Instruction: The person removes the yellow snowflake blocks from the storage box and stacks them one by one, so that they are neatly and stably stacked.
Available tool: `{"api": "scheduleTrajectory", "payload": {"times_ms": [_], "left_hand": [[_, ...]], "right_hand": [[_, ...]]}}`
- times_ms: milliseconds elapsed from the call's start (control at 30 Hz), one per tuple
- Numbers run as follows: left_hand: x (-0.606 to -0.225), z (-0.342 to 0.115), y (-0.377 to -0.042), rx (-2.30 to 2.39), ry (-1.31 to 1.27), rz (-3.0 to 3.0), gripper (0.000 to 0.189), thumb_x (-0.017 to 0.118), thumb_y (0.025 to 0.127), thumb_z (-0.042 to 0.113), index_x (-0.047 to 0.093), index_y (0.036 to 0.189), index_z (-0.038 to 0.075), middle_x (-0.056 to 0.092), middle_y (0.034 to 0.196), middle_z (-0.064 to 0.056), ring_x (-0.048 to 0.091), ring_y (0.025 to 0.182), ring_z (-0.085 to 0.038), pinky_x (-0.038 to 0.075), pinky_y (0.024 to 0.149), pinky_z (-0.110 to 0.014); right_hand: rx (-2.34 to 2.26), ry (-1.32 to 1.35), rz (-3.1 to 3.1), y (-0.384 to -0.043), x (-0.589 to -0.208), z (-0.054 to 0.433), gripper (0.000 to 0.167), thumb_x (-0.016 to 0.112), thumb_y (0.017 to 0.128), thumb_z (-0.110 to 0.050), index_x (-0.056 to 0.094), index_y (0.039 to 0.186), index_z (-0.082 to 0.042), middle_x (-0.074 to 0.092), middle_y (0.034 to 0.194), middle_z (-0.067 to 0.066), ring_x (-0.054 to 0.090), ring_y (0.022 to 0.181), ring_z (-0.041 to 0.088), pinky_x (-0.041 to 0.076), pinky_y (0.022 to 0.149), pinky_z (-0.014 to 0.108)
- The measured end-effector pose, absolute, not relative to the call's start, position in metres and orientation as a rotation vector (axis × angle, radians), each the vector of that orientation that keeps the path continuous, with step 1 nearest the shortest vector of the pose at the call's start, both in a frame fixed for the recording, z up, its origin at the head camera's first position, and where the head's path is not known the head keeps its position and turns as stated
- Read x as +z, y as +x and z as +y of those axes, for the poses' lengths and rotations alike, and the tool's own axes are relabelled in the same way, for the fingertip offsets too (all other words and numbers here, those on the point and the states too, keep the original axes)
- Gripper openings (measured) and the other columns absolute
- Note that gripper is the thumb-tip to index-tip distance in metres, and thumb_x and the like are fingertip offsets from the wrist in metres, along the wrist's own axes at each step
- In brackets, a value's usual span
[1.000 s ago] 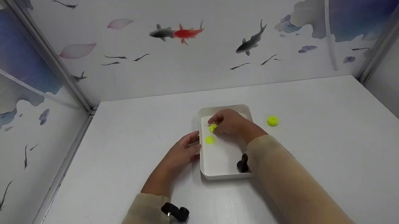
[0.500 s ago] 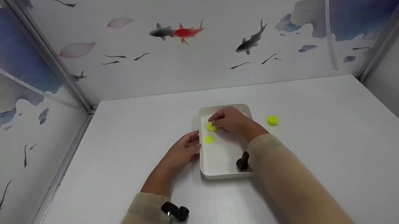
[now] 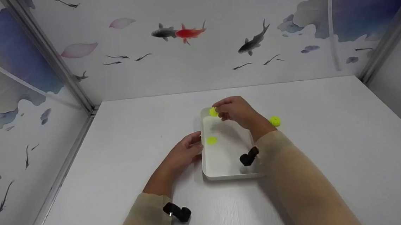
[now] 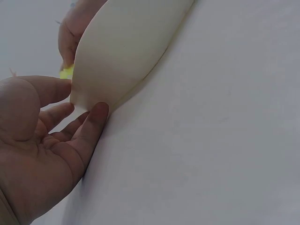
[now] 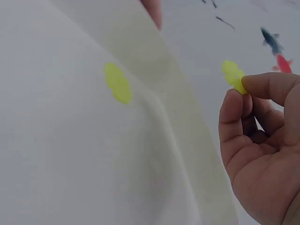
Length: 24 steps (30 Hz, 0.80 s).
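Observation:
My right hand [image 3: 236, 110] pinches a small bright yellow scalloped piece [image 3: 213, 111] between thumb and fingertips, over the far left corner of a white tray [image 3: 223, 162]. In the right wrist view this piece [image 5: 230, 71] shows rounded, flower-like lobes. A similar flat yellow piece [image 3: 212, 140] lies inside the tray by its left wall. My left hand [image 3: 186, 151] rests with relaxed fingers against the tray's left side. Seen from the left wrist, the fingertips [image 4: 99, 111] meet the tray's outer wall near its base.
A third yellow scalloped piece [image 3: 275, 121] lies on the white table [image 3: 329, 135] to the right of the tray, partly overlapped by my right forearm. Printed panels with fish and leaves [image 3: 188, 32] stand behind and at both sides.
My right hand has lifted the yellow piece from inside the tray, up and toward the far rim. The left hand keeps its place at the tray's side.

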<state>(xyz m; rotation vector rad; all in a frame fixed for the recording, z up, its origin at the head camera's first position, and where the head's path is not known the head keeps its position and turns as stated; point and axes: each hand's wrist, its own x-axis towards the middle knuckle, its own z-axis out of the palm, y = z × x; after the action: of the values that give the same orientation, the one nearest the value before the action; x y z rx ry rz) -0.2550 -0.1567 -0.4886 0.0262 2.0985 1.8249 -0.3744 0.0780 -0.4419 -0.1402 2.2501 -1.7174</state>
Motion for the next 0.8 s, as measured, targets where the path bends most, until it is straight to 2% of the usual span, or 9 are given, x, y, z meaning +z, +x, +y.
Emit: {"api": "scheduleTrajectory", "payload": {"times_ms": [133,300,600,800], "left_hand": [[-0.488,-0.156,-0.255,1.819,0.006,2.104,0.056,0.062,0.109,0.023,0.046,0.162,0.025,0.049,0.165,-0.001,0.055,0.147,-0.022,0.049,0.121,-0.044],[-0.489,-0.156,-0.255,1.817,-0.009,2.1,0.057,0.063,0.108,0.024,0.045,0.163,0.025,0.049,0.165,0.0,0.057,0.145,-0.021,0.049,0.12,-0.043],[-0.489,-0.156,-0.254,1.815,0.023,2.106,0.057,0.062,0.109,0.024,0.044,0.163,0.024,0.05,0.163,0.0,0.058,0.143,-0.021,0.049,0.121,-0.045],[-0.49,-0.157,-0.254,1.834,0.029,2.091,0.058,0.061,0.109,0.022,0.043,0.164,0.022,0.048,0.164,-0.001,0.054,0.147,-0.022,0.048,0.121,-0.044]], "right_hand": [[-1.828,-0.112,2.183,-0.368,-0.426,0.088,0.023,0.071,0.102,-0.022,0.077,0.121,-0.01,0.072,0.125,0.01,0.066,0.106,0.029,0.061,0.09,0.028],[-1.967,-0.066,2.122,-0.358,-0.417,0.108,0.023,0.071,0.102,-0.019,0.076,0.122,-0.008,0.072,0.121,0.008,0.065,0.102,0.025,0.06,0.088,0.026],[-2.101,0.005,2.103,-0.341,-0.416,0.154,0.031,0.069,0.105,-0.024,0.072,0.131,-0.008,0.069,0.121,0.004,0.065,0.102,0.02,0.06,0.089,0.023],[-2.148,0.068,2.108,-0.334,-0.421,0.183,0.034,0.072,0.104,-0.027,0.071,0.132,-0.009,0.071,0.119,0.003,0.067,0.1,0.019,0.061,0.086,0.019]]}}
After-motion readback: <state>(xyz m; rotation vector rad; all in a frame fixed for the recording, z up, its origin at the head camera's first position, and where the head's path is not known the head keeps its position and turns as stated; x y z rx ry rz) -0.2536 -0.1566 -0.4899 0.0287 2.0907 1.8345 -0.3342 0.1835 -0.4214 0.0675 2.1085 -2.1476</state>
